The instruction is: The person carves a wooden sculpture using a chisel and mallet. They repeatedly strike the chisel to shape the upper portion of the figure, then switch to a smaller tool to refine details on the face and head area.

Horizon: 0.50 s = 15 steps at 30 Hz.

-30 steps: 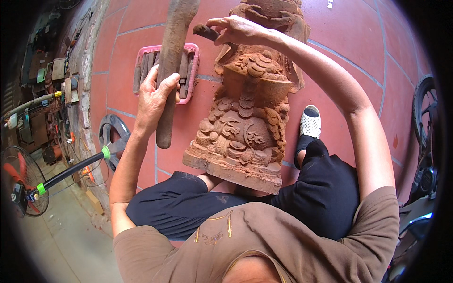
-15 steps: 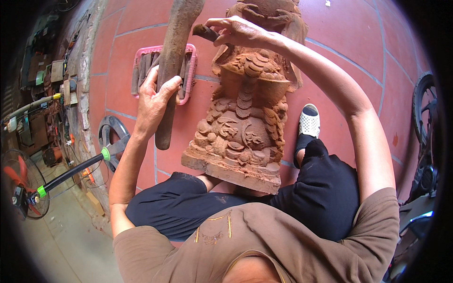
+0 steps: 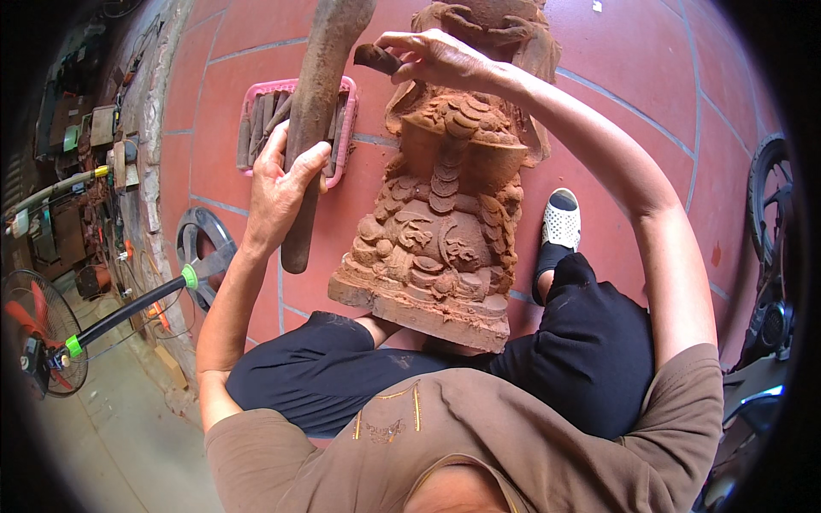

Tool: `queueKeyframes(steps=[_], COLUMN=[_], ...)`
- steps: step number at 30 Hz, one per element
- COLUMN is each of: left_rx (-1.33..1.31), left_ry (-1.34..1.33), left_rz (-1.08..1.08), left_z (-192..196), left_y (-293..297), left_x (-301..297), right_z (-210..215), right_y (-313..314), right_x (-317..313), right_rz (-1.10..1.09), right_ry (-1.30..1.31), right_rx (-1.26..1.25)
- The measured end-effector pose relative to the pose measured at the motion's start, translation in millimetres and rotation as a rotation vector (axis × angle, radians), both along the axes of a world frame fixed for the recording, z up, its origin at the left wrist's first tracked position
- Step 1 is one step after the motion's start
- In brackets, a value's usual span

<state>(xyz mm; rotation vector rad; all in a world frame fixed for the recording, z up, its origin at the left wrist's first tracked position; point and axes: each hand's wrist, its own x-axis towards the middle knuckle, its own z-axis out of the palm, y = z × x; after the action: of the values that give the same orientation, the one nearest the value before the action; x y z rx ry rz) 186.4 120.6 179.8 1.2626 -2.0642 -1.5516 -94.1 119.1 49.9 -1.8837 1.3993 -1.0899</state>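
Note:
A long wooden mallet [image 3: 318,85], thick at the far end and narrower toward me, stands in the grip of my left hand [image 3: 286,175]. My right hand [image 3: 436,58] pinches a short, dark chisel [image 3: 377,58] near the far part of a reddish-brown wood carving [image 3: 432,244]. The chisel's blunt handle end points left toward the mallet head, a short gap apart from it; its blade is hidden behind my fingers and wrist. Coins and rounded shapes are cut in relief on the carving, which lies between my legs with its flat base nearest me.
A pink plastic basket [image 3: 348,94] holding several chisels [image 3: 256,128] sits left of the carving on red floor tiles [image 3: 633,111]. Further left are a fan [image 3: 43,329] and a dark wheel-like base [image 3: 195,248]. A motorbike wheel [image 3: 764,201] stands at the right.
My right hand and the chisel have shifted slightly right, and the chisel's handle end has turned a little. The mallet has moved very slightly to the right.

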Motion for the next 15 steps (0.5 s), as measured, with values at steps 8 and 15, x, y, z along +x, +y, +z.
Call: queueKeyframes(steps=[8, 15], left_rx=[0.016, 0.018], left_ry=[0.047, -0.001], left_rz=[0.018, -0.015], left_z=[-3.2, -8.2], left_y=[3.9, 1.1], left_x=[1.7, 3.3], right_z=[1.9, 4.2], right_y=[-2.4, -1.6], right_x=[-3.4, -2.5], right_rz=[0.047, 0.034], right_ry=[-0.009, 0.013], right_rx=[0.067, 0.050])
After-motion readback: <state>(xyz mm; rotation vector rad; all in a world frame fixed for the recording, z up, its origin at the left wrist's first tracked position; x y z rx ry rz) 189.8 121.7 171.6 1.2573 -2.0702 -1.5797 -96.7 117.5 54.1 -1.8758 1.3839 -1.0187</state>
